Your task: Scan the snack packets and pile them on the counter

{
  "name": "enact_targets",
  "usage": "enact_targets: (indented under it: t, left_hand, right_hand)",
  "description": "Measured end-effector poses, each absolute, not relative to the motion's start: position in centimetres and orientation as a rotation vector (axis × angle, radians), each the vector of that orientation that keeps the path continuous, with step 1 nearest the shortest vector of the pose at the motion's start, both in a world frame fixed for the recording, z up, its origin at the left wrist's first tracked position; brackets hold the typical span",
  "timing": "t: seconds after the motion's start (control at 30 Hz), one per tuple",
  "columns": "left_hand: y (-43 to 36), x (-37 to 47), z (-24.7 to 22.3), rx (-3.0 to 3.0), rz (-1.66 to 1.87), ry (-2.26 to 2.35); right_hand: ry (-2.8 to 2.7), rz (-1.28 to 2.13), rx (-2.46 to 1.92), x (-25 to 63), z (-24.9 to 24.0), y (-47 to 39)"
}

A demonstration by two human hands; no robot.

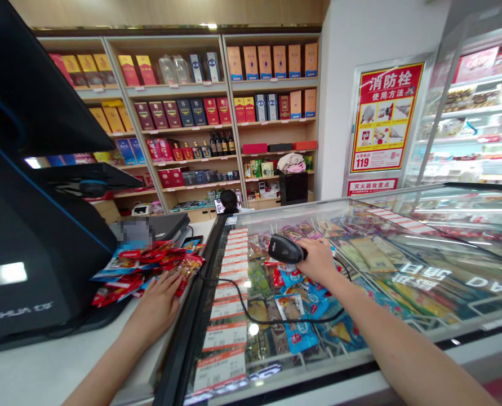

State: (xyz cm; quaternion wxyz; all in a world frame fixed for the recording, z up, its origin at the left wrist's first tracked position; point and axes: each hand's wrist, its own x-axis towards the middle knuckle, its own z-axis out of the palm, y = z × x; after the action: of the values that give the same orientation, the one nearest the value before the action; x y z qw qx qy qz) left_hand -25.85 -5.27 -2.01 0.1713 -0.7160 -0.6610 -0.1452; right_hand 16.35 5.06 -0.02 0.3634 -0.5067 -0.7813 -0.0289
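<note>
My left hand (160, 301) lies with its fingers spread on the right edge of a pile of red and blue snack packets (128, 276), on the white counter. In my right hand (318, 259) is a black handheld scanner (283, 248), its head pointing left, above the glass top of a freezer. Under and around that hand are more red and blue packets (297, 327) on the glass. The scanner's black cable (251, 317) loops across the glass toward the counter.
A large black register (35, 237) stands at the left. Orange-edged price labels (221, 338) line the freezer's left side. Behind are shelves (183, 84) of boxes and bottles, and a person's dark-haired head (228, 201). A red poster (386, 118) hangs on the wall.
</note>
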Motion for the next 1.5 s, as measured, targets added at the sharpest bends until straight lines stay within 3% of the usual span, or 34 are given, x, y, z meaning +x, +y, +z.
enact_targets:
  t: [0.17, 0.37, 0.63, 0.77, 0.93, 1.03, 1.2, 1.37, 1.5]
  left_hand:
    - [-4.4, -23.1, -1.0, -1.883, -0.496, -1.889]
    - [-0.7, -15.1, 0.3, -2.239, -0.643, -1.807]
    - [1.4, -5.9, -0.9, -2.614, -0.216, -1.807]
    - [2.0, -6.1, -2.1, -2.633, -0.296, -1.855]
    - [2.7, -8.1, -1.7, -2.631, -1.092, -1.806]
    - [2.5, -9.0, -0.3, -2.325, -1.945, -1.844]
    - [1.4, -9.8, 1.9, -1.282, -3.314, -1.963]
    - [0.6, -10.4, 2.9, -0.894, -4.002, -1.578]
    - [0.4, -10.3, 3.0, -1.094, -4.206, -1.272]
  right_hand:
    - [-1.967, -0.064, -1.325, 16.6, -0.1, 5.5]
    - [-1.937, -0.082, -1.331, 16.7, 0.1, 5.4]
    - [-1.928, -0.035, -1.351, 16.7, 0.3, 5.4]
    - [-1.936, -0.045, -1.356, 16.6, 0.4, 5.3]
    - [-1.951, -0.077, -1.351, 16.7, 0.5, 5.2]
    - [-1.948, -0.103, -1.353, 16.8, 0.6, 5.1]
    - [-1.932, -0.089, -1.283, 16.9, 1.0, 4.8]
    - [-1.988, -0.048, -1.111, 17.2, 1.5, 4.5]
    - [-2.109, -0.017, -0.915, 17.0, 1.9, 3.8]
